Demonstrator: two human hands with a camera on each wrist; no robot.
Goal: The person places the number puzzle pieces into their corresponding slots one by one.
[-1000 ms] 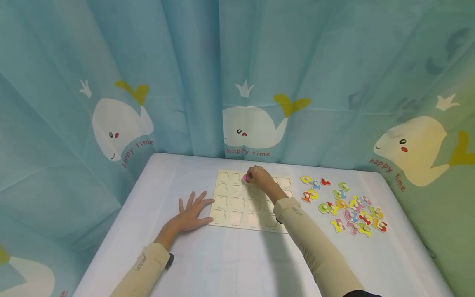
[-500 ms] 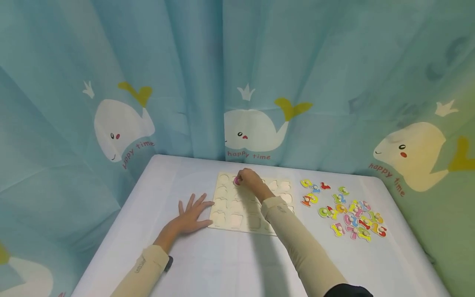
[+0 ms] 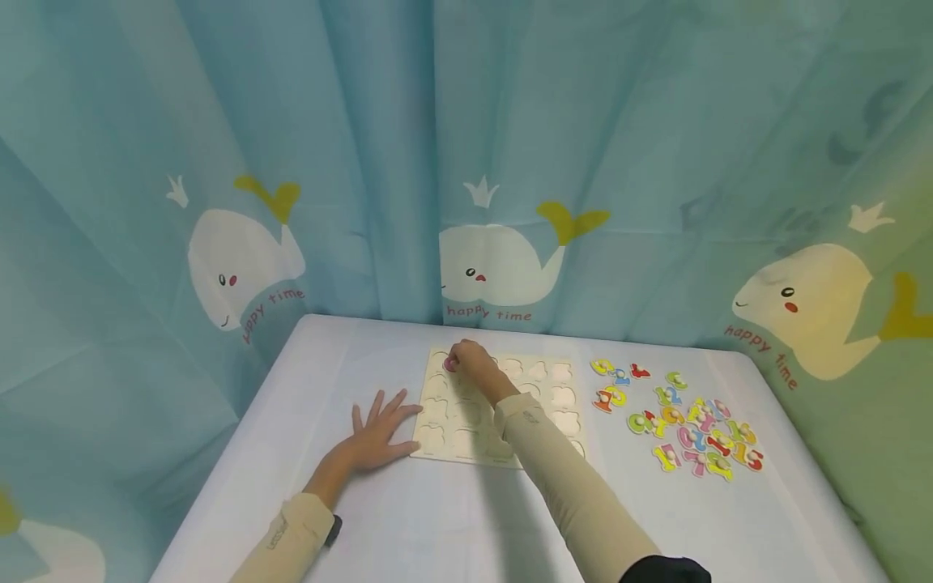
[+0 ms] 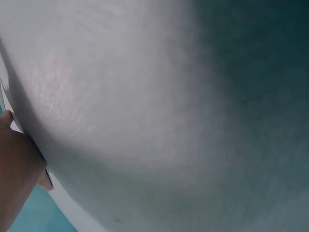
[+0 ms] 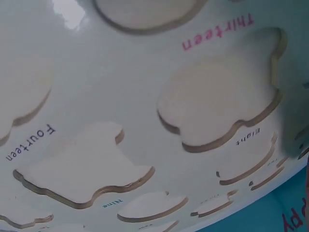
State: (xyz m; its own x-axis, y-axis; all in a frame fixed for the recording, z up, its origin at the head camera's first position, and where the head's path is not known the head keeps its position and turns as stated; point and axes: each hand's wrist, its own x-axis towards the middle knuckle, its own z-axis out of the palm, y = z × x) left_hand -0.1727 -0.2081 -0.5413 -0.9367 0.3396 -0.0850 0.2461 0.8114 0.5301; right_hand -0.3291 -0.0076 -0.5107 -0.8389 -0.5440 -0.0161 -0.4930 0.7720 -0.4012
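Note:
In the head view my right hand (image 3: 475, 364) is over the far left corner of a pale wooden puzzle board (image 3: 526, 395), pinching a small round pink puzzle piece (image 3: 450, 365). The fingers partly cover that piece. My left hand (image 3: 373, 439) lies flat on the table with fingers spread, one finger and the thumb reaching the board's left edge. Part of the left hand (image 4: 19, 166) also shows at the side of the left wrist view. Close up in the right wrist view, the board (image 5: 135, 82) has number-shaped recesses labelled with words such as "Thirteen", "Fourteen" and "Nine".
Right of the board, several colourful knobbed number pieces (image 3: 717, 441) lie scattered, some overlapping. A white cloth (image 3: 408, 518) covers the table. Behind it hangs a blue curtain (image 3: 394, 162) printed with whales, close to the table's far edge.
My right hand has moved left across the board's far row with the pink piece, to the far left corner. My left hand has stayed in place.

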